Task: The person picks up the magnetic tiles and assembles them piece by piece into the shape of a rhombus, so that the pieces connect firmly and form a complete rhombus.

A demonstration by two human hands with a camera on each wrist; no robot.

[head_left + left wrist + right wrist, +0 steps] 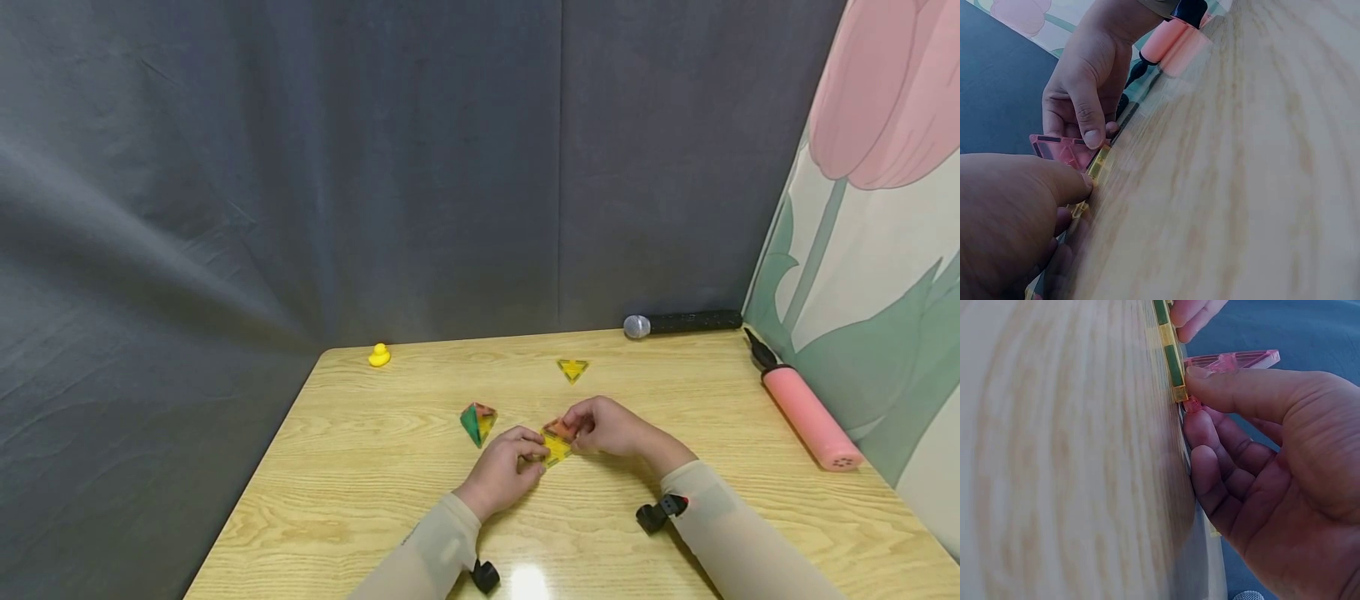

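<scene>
At the middle of the table, a yellow triangular magnetic tile (556,450) lies flat or nearly so, and my left hand (501,472) pinches its left side. My right hand (611,429) pinches a translucent red triangular magnetic tile (1060,150) between thumb and fingers. This red tile stands tilted up from the table, its lower edge against the yellow one in both wrist views. Left of the hands sits a small pyramid of magnetic tiles (471,423) with green, red and yellow faces. Farther back lies another yellow triangular tile (573,370).
A yellow rubber duck (379,356) stands near the table's back left corner. Along the back right edge lies a black microphone (693,322). A pink hand pump (813,417) rests by the right edge, near the flowered wall. Dark curtain (450,167) hangs behind the table.
</scene>
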